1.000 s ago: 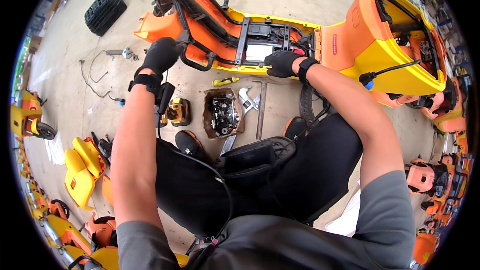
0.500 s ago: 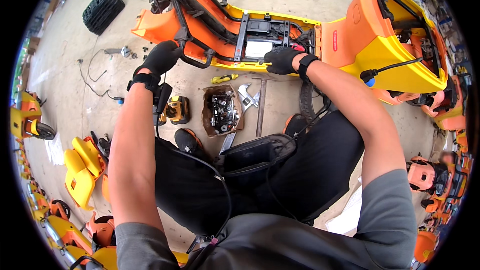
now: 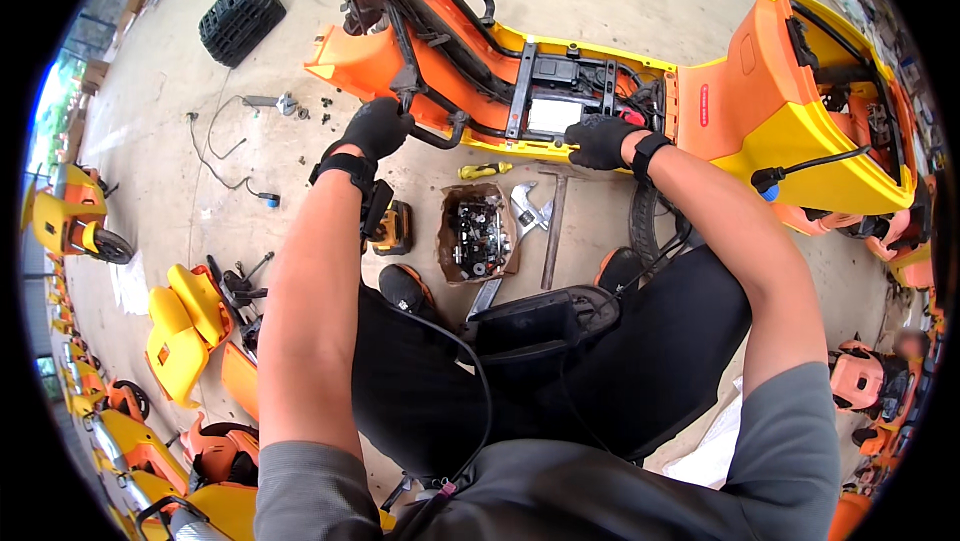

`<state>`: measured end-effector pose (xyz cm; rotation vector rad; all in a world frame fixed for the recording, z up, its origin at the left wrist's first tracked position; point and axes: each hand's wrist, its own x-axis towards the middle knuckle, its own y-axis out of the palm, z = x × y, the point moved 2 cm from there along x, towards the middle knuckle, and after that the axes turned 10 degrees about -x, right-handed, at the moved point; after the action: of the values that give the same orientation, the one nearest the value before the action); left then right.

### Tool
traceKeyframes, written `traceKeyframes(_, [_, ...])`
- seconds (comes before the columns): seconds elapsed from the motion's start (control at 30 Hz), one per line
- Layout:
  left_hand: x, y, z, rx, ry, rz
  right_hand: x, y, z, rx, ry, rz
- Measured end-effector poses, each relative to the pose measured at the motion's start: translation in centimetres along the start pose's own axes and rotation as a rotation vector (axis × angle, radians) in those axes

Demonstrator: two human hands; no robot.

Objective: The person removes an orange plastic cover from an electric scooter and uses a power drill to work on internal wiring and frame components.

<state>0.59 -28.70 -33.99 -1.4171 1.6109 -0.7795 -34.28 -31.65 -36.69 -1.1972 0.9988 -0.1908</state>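
A partly stripped scooter (image 3: 735,131) with yellow and orange body panels lies across the floor ahead of me. My left hand (image 3: 378,129), in a black glove, is closed at the black tubular frame (image 3: 408,81) toward the scooter's left end; its fingertips are partly hidden. My right hand (image 3: 603,144), also gloved, has its fingers curled over the near yellow side panel (image 3: 540,151). Beside it, in the opened middle bay, sit a white-topped block (image 3: 553,116), a black box (image 3: 562,71), cables and a red part (image 3: 632,116).
Between my feet and the scooter lie a yellow-handled tool (image 3: 485,171), a box of loose hardware (image 3: 478,236), an adjustable wrench (image 3: 530,211), a hammer (image 3: 555,231) and a yellow power tool (image 3: 394,228). A black open bin (image 3: 540,326) stands between my legs. A black crate (image 3: 241,23) is at far left.
The whole view has swung left, so everything sits further right and lower in the picture. Both hands stay at the same places on the scooter.
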Motion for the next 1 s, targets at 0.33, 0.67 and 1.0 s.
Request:
traceKeyframes(0.33, [0.9, 0.2, 1.1, -0.054, -0.024, 0.081, 0.6, 0.3, 0.0, 0.026, 0.013, -0.007])
traceKeyframes(0.67, [1.3, 0.8, 0.6, -0.125, -0.048, 0.043, 1.1, 0.6, -0.1, 0.026, -0.047, -0.062])
traceKeyframes(1.0, [2.0, 1.8, 2.5, -0.183, -0.040, -0.006, 0.6, 1.5, -0.1, -0.031, 0.000, 0.071])
